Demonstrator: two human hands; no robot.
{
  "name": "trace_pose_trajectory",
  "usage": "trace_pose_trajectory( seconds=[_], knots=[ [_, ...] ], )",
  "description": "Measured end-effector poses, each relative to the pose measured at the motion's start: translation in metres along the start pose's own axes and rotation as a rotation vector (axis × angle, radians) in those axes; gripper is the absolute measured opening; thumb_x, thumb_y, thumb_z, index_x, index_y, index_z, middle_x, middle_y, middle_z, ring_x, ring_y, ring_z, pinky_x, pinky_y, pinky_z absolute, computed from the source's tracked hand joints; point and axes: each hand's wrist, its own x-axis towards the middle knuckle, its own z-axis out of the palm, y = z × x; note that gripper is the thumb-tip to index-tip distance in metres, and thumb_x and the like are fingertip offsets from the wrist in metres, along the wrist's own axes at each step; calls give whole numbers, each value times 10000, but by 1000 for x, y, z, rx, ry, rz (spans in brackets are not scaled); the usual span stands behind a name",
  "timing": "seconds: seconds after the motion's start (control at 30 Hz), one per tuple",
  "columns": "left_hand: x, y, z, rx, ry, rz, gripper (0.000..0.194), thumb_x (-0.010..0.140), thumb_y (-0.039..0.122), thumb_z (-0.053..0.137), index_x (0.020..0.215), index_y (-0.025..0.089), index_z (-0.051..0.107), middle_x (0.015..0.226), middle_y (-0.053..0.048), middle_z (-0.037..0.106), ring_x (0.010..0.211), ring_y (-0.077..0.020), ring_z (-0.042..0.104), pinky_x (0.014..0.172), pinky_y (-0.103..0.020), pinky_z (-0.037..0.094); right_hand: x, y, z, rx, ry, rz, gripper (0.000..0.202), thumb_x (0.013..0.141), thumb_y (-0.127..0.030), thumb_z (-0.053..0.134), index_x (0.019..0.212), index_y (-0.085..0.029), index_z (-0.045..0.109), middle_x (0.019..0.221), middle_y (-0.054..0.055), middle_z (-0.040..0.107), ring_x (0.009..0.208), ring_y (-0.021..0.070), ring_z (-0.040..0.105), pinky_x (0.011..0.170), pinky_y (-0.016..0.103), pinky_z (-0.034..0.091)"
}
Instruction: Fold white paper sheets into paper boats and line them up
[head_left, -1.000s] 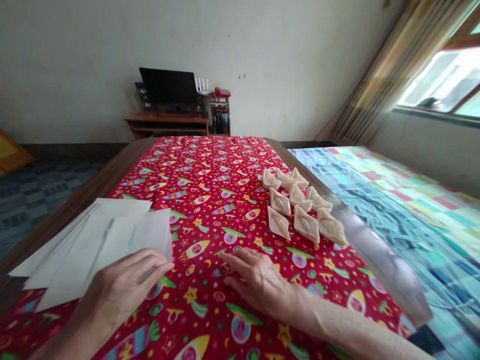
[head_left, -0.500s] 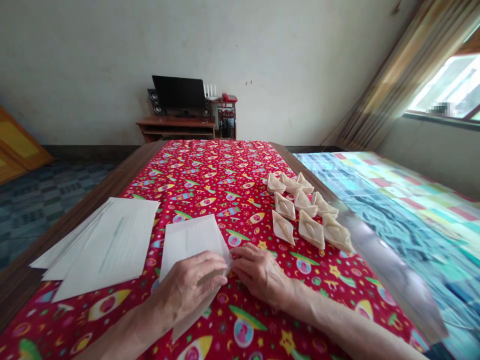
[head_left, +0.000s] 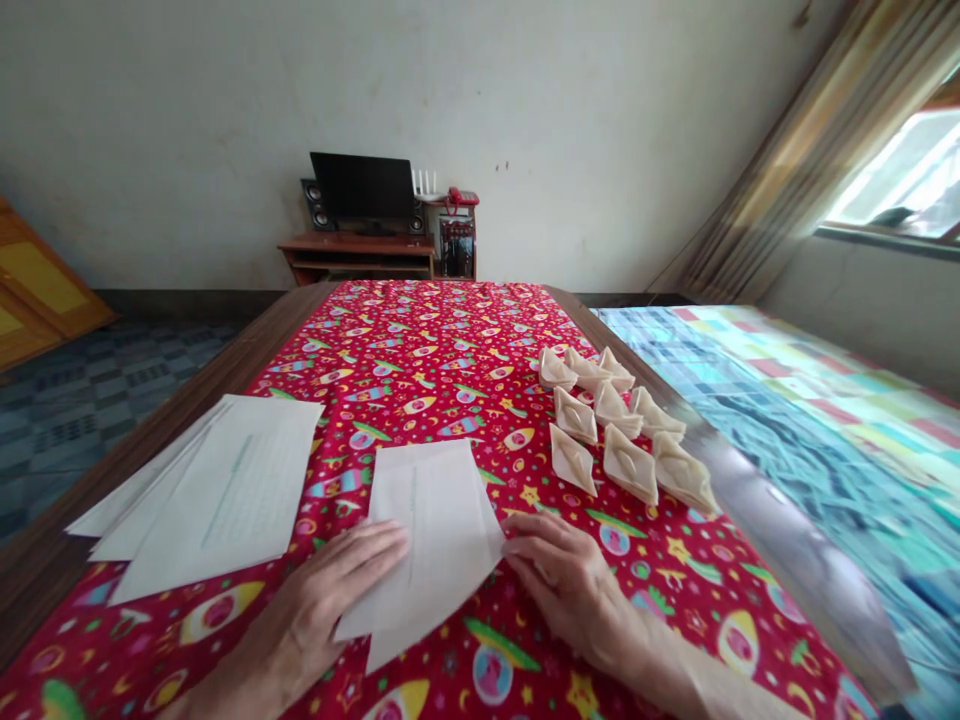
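A thin white sheet of paper (head_left: pixel 431 540), partly folded over itself, lies on the patterned red cloth (head_left: pixel 450 360) in front of me. My left hand (head_left: pixel 330 590) rests on its left edge with the fingers stretched out flat. At the right edge, my right hand (head_left: pixel 562 570) pinches the paper's corner between thumb and fingertips. Beyond my right hand stand several folded paper boat shapes (head_left: pixel 630 465), cream-coloured and set in rows. A fanned stack of white sheets (head_left: pixel 225 490) lies left of my left hand.
The cloth covers a long brown table (head_left: pixel 214 375). A bed with a blue and checked cover (head_left: pixel 795 430) adjoins on the right. At the far wall, a desk (head_left: pixel 356 245) bears a black monitor (head_left: pixel 362 187), speakers and a red telephone (head_left: pixel 459 198).
The sheet has shifted right and lies more spread out. My right hand has moved right with its edge. My left hand has slid left and down, its fingers now flat on the paper.
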Motion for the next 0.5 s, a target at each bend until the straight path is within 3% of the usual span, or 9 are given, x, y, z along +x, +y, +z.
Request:
trace_pose_trajectory(
  seconds=[0.07, 0.17, 0.3, 0.37, 0.5],
  knots=[
    [8, -2, -4, -33, 51, 31, 484, 872, 173, 457, 1343, 283, 456, 1295, -12, 569, 1185, -181, 534, 993, -299, 467, -3, -1, -1, -67, -2, -68, 194, 883, -125, 477, 973, -189, 636, 1106, 81, 632, 980, 169, 597, 830, 289, 507],
    [22, -7, -10, -71, 107, 19, 445, 878, 161, 432, 1306, 262, 502, 1287, -22, 575, 1181, -175, 538, 996, -300, 463, -2, 1, -4, -171, -22, -137, 266, 867, -102, 445, 1040, -191, 625, 1200, 109, 590, 1049, 211, 562, 850, 355, 503],
    [35, -7, -9, -103, 111, 44, 421, 880, 170, 439, 1285, 246, 525, 1270, -38, 589, 1179, -175, 541, 986, -313, 472, 10, 8, -6, -230, -173, -167, 388, 854, -102, 442, 1215, -192, 553, 1274, 115, 555, 1211, 264, 445, 932, 444, 456],
    [37, -3, -6, -103, 106, 59, 425, 862, 163, 462, 1274, 238, 538, 1235, -43, 614, 1150, -177, 565, 976, -313, 482, 15, 12, -6, -198, -229, -188, 329, 857, -124, 472, 1156, -190, 592, 1211, 104, 603, 1225, 255, 439, 961, 435, 437],
    [31, 7, -3, -83, 139, 96, 409, 835, 126, 480, 1216, 229, 585, 1152, -44, 662, 1078, -175, 614, 924, -295, 521, 16, 17, -3, -81, -228, -193, 259, 832, -146, 520, 1061, -172, 638, 1106, 103, 665, 1099, 222, 561, 925, 375, 471]
  ],
)
